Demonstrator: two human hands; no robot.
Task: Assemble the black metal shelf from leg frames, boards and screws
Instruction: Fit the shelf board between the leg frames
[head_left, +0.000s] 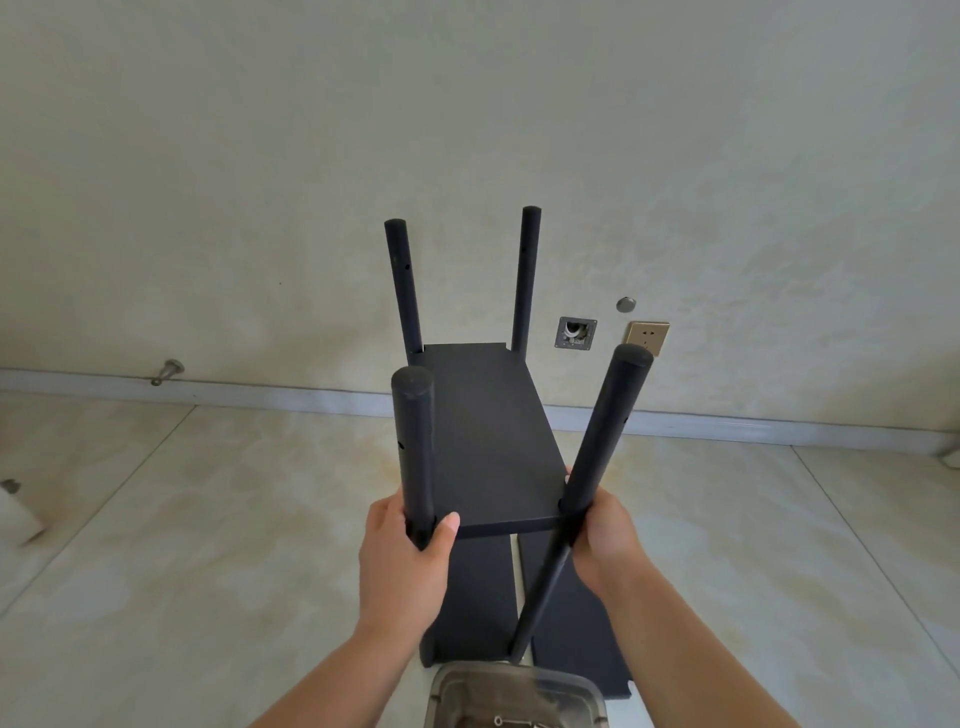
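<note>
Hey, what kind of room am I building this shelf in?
Probably a bare, unfurnished indoor room: polished floor tiles, a plain wall with a baseboard, and a wall socket beside an open junction box.

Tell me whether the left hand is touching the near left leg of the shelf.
Touching. The head view shows the left hand wrapped around the near left leg, thumb across its front, just below the board.

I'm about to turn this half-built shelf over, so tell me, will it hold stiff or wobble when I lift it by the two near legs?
Likely some wobble: the half-built shelf shows only one board joining its four legs, and the near right leg already leans outward. It probably feels light, since the left hand and right hand each grip just one leg. The smooth round tubes may twist in the grip.
</note>
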